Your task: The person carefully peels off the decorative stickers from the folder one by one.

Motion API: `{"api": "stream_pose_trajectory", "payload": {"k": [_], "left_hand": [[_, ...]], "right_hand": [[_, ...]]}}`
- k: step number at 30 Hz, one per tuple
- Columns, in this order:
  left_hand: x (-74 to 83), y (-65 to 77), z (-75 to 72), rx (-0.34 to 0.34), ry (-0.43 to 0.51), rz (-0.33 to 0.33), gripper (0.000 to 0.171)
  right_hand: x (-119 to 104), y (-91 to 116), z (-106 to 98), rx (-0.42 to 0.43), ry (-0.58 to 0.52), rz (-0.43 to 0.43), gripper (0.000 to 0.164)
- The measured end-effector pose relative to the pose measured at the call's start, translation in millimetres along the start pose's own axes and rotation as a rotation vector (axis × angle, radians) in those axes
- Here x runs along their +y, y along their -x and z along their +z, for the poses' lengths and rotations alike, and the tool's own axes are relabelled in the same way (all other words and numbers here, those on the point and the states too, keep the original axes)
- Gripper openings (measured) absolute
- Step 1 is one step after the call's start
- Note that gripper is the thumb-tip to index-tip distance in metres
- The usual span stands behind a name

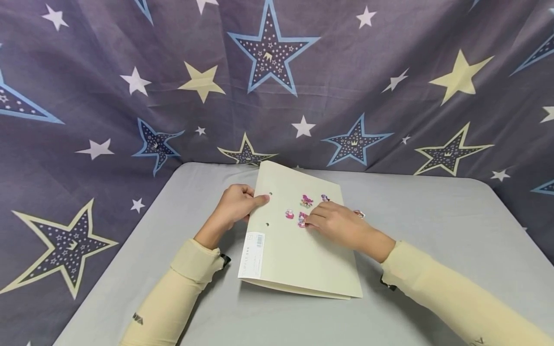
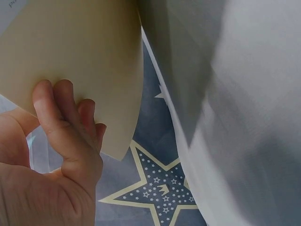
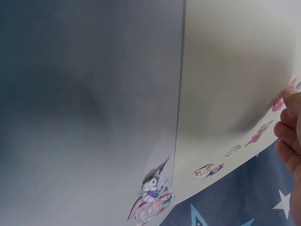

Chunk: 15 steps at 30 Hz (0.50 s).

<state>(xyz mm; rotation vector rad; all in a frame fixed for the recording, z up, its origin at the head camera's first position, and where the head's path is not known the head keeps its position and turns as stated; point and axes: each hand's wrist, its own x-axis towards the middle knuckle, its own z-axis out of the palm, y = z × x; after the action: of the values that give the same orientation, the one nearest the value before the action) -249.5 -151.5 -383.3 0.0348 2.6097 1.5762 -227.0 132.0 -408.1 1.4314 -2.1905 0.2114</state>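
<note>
A cream file folder [image 1: 307, 254] lies tilted on the table, its left side raised. My left hand [image 1: 238, 204] grips that side, thumb on top and fingers underneath; in the left wrist view the fingers lie against the folder's cream underside [image 2: 103, 56]. Over the cover, my right hand [image 1: 337, 221] pinches a pink cartoon sticker [image 1: 302, 219] at its right edge, close against the surface. In the right wrist view, curled fingers [image 3: 287, 132] show beside this sticker. A small pink sticker [image 1: 289, 214], a magenta one [image 1: 307, 201] and a purple one [image 1: 325, 197] lie nearby on the cover.
More stickers [image 3: 150, 197] lie on the grey tabletop [image 1: 433, 230] just past the folder's right edge, partly behind my right hand in the head view. A white barcode label [image 1: 252, 254] is on the folder's lower left. A star-patterned cloth [image 1: 346, 96] hangs behind the table.
</note>
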Motion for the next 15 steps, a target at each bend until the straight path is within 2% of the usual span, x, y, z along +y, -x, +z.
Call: {"api": "stream_pose_trajectory", "payload": {"k": [6,15], "left_hand": [[0.7,0.4,0.0,0.001,0.004,0.001,0.034],[0.2,0.3,-0.6,-0.001,0.005,0.002,0.034]], "right_hand": [[-1.2,-1.3,-0.2,0.026,-0.013,0.007,0.010],[-0.1,-2.3,-2.1,0.003,-0.026,0.017,0.010]]}}
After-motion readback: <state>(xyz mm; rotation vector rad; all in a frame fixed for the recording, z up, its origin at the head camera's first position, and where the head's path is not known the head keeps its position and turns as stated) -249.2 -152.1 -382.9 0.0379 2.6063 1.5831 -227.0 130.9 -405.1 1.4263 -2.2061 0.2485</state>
